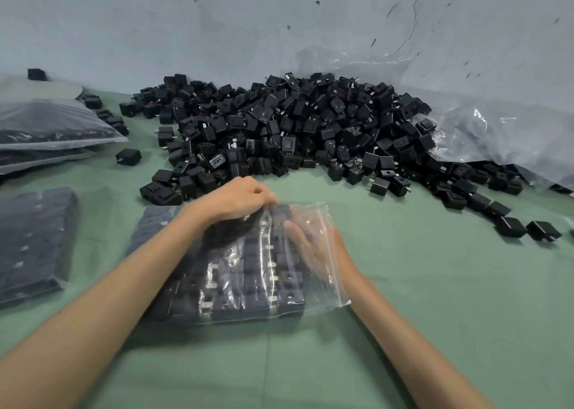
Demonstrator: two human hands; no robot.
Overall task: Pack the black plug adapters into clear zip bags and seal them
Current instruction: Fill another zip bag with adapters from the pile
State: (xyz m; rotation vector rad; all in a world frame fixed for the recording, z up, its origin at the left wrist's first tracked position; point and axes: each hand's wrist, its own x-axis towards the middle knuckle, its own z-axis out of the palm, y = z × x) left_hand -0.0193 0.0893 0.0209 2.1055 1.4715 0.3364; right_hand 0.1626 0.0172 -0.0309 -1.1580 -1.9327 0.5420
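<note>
Bags lie stacked at the far left of the green surface. They are filled, and each is clear and shows dark rows of black plug adapters through the film. Nearer on that side, another packed bag lies flat and apart from the stack, its adapters set in tidy rows. A lone adapter sits between the stack and the heap.

At the centre the zip bag lies flat on the surface with its mouth turned to the right. Adapters fill most of it in close rows, and their metal prongs show pale through the plastic. The left hand reaches over the bag's far edge. Its grip is pressed together on the film there, fingertips curled and pinching the plastic near the far corner of the mouth. The right hand is inside the mouth and looks blurred through the clear film. Its grip is spread, with the fingers straight and lying against the last row of adapters at the open end.

Beyond the hands, a big heap of loose adapters is banked against the grey wall and trails off to the right in scattered pieces. At the far right a large clear plastic sack lies crumpled against the wall, its edge lying over part of the heap.
</note>
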